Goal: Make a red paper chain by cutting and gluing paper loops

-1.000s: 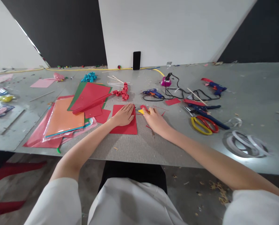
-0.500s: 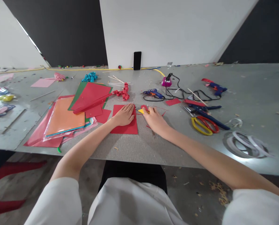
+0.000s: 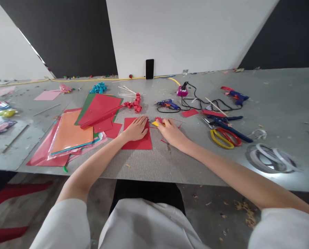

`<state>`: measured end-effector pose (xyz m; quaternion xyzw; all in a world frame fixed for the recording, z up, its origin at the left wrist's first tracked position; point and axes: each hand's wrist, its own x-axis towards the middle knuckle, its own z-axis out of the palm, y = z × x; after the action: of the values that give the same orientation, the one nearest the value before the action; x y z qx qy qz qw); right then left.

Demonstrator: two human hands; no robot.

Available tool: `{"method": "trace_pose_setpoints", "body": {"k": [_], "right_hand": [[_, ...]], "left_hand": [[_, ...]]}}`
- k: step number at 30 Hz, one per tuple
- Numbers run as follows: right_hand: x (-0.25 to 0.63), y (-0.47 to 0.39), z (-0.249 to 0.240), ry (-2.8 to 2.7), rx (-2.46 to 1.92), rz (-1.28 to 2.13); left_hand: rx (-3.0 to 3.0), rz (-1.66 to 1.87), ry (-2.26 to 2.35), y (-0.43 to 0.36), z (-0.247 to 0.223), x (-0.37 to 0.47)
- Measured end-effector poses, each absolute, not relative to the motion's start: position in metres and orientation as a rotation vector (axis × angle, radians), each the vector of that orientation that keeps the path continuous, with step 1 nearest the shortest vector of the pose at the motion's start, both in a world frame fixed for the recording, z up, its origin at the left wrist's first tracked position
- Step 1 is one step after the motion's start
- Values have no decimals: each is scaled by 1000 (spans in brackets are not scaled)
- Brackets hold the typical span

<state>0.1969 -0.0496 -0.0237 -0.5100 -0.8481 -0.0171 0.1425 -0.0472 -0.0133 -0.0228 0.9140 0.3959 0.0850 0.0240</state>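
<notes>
A person in a white top, seen from their own eyes, reaches both arms over a grey counter. The left hand lies palm down, flattened, fingers together and thumb a little apart, resting on a square of red paper near the middle of the counter; it grips nothing. The right hand is curled closed around a yellow craft knife just right of that paper, the knife's tip pointing left toward the paper's right edge; whether the tip touches is too small to tell. Thin red scraps lie around the right hand. To the left is an overlapping pile: an orange packet, red sheets and a green sheet. Beyond the paper sit a cluster of red curls, some thin sticks and, farther left, a blue bundle. On the far side a phone stands upright against a white wall. To the right are a blue glue gun, a magenta plug block, a second glue gun, scissors with yellow and red handles, and, nearer the right edge, a loose white coil.
</notes>
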Motion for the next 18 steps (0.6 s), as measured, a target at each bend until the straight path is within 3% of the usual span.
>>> {"method": "trace_pose_setpoints", "body": {"k": [11, 18], "right_hand": [[200, -49, -20, -2488, -1380, -16], [198, -59, -10, -2462, -1482, 69]], "left_hand": [[2735, 536, 1089, -4, -20, -53], [2777, 451, 1110, -10, -20, -52]]}}
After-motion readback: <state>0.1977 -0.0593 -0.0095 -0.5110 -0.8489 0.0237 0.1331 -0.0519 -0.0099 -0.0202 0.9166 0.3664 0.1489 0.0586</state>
